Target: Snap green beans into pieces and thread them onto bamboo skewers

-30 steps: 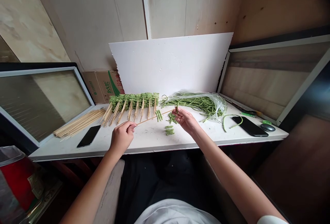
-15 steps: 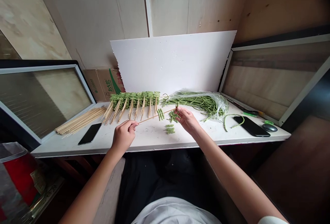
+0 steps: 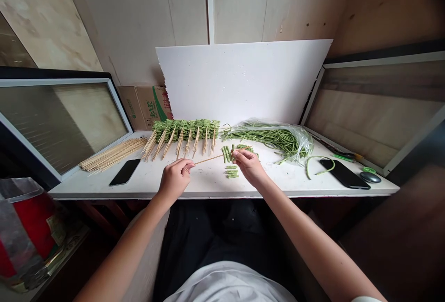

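My left hand (image 3: 176, 175) is closed on one end of a thin bamboo skewer (image 3: 207, 159), which slants up to the right. Several short green bean pieces (image 3: 227, 154) sit side by side on the skewer, close to my right hand (image 3: 248, 164). The right thumb and fingers pinch another bean piece (image 3: 233, 147) at the skewer's far end; the fingers hide the tip. Below lie cut bean pieces (image 3: 232, 172) in a small stack on the white table (image 3: 205, 183). Behind the right hand is a partly hidden pile of cut pieces (image 3: 246, 148).
Filled bean skewers (image 3: 186, 130) are stacked at the back, handles forward. Bare skewers (image 3: 113, 154) and a phone (image 3: 124, 172) lie left. At right are long beans (image 3: 274, 137) in a clear bag, a single bean (image 3: 308, 167), another phone (image 3: 344, 173) and a mouse (image 3: 370, 177).
My hands have come closer together, and less bare skewer shows between them. The threaded bean pieces now lie right beside my right fingers. The view has shifted slightly.
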The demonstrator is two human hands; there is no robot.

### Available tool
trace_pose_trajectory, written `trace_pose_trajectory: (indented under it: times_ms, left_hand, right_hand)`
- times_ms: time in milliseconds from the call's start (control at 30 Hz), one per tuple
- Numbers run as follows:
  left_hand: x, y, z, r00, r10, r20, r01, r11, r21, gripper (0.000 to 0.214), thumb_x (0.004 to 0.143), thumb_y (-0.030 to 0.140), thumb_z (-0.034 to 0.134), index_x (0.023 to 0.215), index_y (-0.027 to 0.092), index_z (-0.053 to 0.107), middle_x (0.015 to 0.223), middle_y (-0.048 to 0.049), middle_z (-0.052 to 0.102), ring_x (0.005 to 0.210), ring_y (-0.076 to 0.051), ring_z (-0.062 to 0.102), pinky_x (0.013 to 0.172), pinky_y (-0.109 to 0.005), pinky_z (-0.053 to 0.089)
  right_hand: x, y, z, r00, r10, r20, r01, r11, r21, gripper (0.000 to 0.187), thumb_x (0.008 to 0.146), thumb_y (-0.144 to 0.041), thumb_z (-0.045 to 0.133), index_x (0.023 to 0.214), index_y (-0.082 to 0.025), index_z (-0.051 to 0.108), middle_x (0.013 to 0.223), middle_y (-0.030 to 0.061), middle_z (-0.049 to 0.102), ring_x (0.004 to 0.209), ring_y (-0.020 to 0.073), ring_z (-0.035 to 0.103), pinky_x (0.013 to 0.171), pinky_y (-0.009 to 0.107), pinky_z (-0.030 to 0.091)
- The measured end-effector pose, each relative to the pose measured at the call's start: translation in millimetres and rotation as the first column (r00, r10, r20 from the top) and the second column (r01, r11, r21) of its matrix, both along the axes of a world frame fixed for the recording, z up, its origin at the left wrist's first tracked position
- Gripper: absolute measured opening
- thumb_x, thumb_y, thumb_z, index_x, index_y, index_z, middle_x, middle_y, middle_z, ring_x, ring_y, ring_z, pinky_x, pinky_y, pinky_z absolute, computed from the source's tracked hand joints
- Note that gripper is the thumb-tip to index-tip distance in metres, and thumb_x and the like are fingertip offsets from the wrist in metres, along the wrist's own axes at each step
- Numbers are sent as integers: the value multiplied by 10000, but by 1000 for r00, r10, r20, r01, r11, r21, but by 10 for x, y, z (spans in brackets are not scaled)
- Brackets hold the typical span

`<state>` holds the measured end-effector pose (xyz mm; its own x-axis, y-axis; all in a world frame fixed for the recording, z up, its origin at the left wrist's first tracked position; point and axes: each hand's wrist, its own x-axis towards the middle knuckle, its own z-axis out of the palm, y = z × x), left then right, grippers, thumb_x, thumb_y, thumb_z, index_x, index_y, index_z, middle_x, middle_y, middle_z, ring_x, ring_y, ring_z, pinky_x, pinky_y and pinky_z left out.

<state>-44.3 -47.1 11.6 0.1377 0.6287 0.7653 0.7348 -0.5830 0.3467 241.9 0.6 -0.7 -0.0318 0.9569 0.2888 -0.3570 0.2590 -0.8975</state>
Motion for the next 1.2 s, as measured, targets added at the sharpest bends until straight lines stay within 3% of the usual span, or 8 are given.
trace_pose_trajectory:
  times_ms: [267, 433, 500, 667, 767, 900, 1067, 1200]
  left_hand:
    - [40, -16, -3, 1000, -4, 7, 4, 1000, -2, 255, 976, 189, 523, 864, 200, 752, 714, -30, 717, 655, -185, 661, 671, -289, 490]
    - [-35, 73, -69, 998, 59, 26, -57, 996, -64, 246, 991, 234, 530, 901, 209, 758, 739, -31, 728, 680, -199, 668, 683, -302, 476]
    - [-64, 103, -87, 998, 66, 18, -64, 994, -87, 242, 989, 234, 528, 908, 210, 755, 736, -26, 721, 684, -199, 665, 683, -300, 467]
    - [-80, 131, -112, 997, 73, -8, -73, 989, -127, 230, 979, 229, 536, 898, 208, 750, 732, -24, 714, 689, -199, 657, 689, -303, 454]
    - [-74, 131, -121, 997, 76, -16, -77, 989, -130, 229, 979, 240, 541, 893, 208, 750, 733, -28, 714, 697, -205, 658, 696, -307, 453]
    - [-67, 127, -127, 997, 75, -22, -78, 987, -143, 238, 985, 248, 534, 894, 210, 751, 739, -31, 719, 698, -207, 658, 693, -308, 450]
    - [-47, 117, -126, 997, 67, -32, -72, 985, -159, 240, 981, 243, 530, 894, 213, 752, 746, -32, 726, 705, -209, 667, 696, -308, 451]
    - [-43, 112, -124, 997, 74, -27, -78, 984, -159, 240, 987, 258, 532, 899, 217, 751, 748, -33, 727, 702, -212, 665, 688, -309, 450]
  right_hand:
    - [-60, -22, -49, 1000, 15, 11, -15, 1000, -18, 306, 691, -504, 955, 779, -247, 813, 953, 36, 744, 791, 168, 612, 703, 312, 510]
    - [191, 141, -119, 942, -36, 334, -3, 993, 117, 383, 860, -583, 815, 1085, -274, 843, 1174, 85, 783, 1000, 257, 688, 812, 372, 554]
    - [299, 210, -182, 817, -138, 560, 6, 973, 230, 374, 943, -564, 729, 1123, -255, 836, 1178, 115, 788, 1015, 290, 688, 858, 429, 554]
    - [399, 309, -483, 263, -451, 853, -24, 881, 473, 269, 1030, -283, 595, 1115, -212, 840, 1048, 167, 763, 1059, 360, 608, 932, 512, 509]
    - [369, 321, -615, 110, -467, 877, -32, 881, 473, 284, 1033, -209, 569, 1134, -196, 834, 1050, 178, 740, 1086, 365, 584, 911, 466, 507]
    - [351, 334, -638, 96, -482, 871, -6, 874, 485, 233, 1028, -211, 598, 1061, -183, 826, 1047, 165, 738, 1088, 348, 585, 947, 443, 500]
    - [372, 323, -602, 181, -494, 851, -27, 862, 506, 166, 1000, -197, 637, 1022, -190, 800, 1013, 142, 775, 1079, 342, 599, 938, 446, 502]
    - [416, 357, -568, 280, -554, 784, 19, 820, 572, 237, 1014, -230, 606, 1164, -213, 789, 1062, 147, 784, 1104, 367, 598, 949, 501, 491]
